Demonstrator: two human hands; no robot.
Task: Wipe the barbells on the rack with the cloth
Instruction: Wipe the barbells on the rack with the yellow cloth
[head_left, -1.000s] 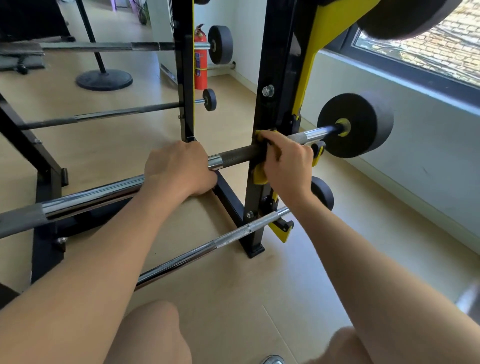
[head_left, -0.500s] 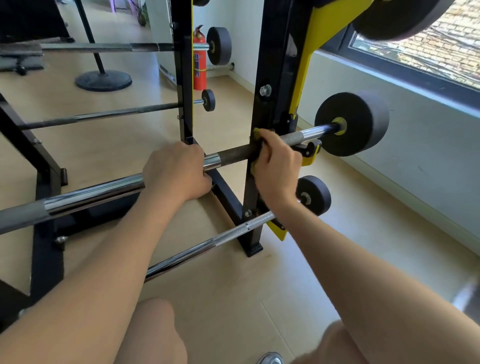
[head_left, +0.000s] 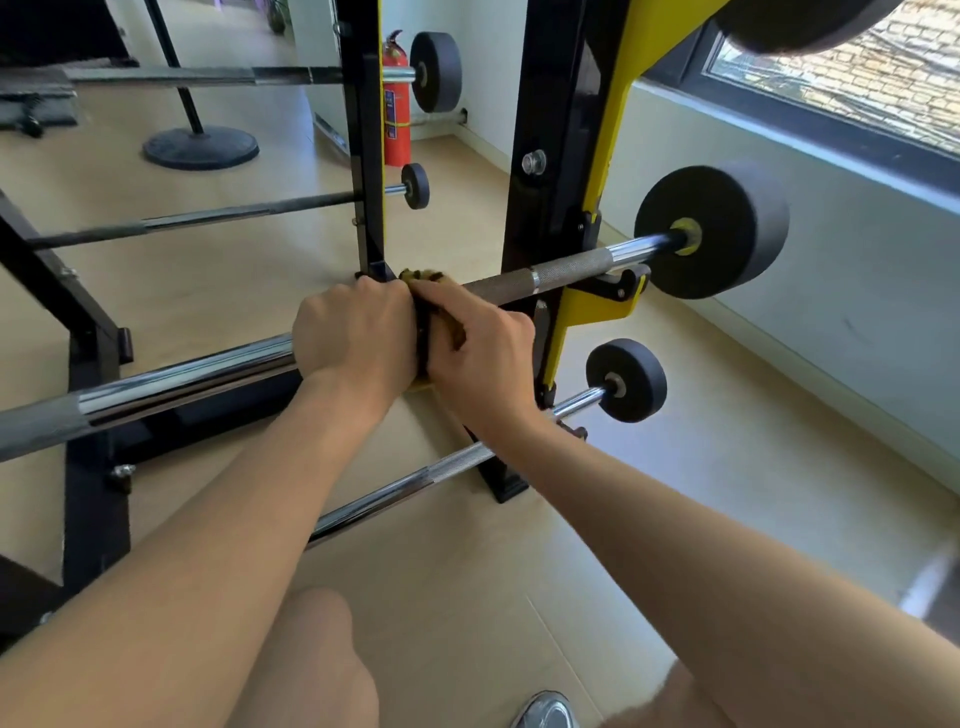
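Pale floor (head_left: 701, 519) ran to a window (head_left: 857, 78) at two o'clock, rack upright (head_left: 545, 130) between. Left hand (head_left: 358, 332) gripped the barbell (head_left: 182, 374); right hand (head_left: 483, 353) squeezed the cloth (head_left: 422, 274) around it.

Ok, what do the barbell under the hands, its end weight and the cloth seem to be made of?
Barbell: steel, it seems; mirror-bright chromed stretches, duller knurled grip zones. End weight: matte black, no shine, probably rubber or rubber-coated. Cloth: soft yellowish fabric with a fuzzy edge, perhaps microfibre; mostly hidden under the right hand.
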